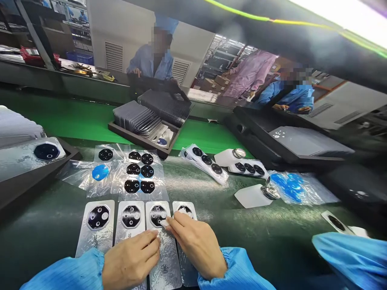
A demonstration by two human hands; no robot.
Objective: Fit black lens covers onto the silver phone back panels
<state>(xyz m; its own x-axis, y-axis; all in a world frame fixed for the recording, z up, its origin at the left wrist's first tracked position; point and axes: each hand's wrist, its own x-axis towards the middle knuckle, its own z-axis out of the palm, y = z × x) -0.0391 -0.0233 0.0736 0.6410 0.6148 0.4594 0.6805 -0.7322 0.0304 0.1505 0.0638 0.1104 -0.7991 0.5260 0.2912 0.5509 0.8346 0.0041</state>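
Observation:
Four silver phone back covers, each with a black octagonal camera plate, lie in a row before me: the far left cover (84, 240), the second cover (123, 234), the third cover (165, 274) and the partly hidden fourth cover (190, 278). My right hand (196, 241) is closed in a pinch on a small white wipe (164, 222), touching the third cover's camera plate (157, 215). My left hand (133, 257) rests over the second and third covers, fingers curled together; whatever its fingertips hold is hidden.
Loose black camera plates (147, 171) lie on clear film behind the covers. Two white bottles (225, 158) with metal caps stand right of centre. Trays of stacked covers (137, 117) sit at the back. A person's blue sleeve (353, 257) reaches in at right; co-workers sit opposite.

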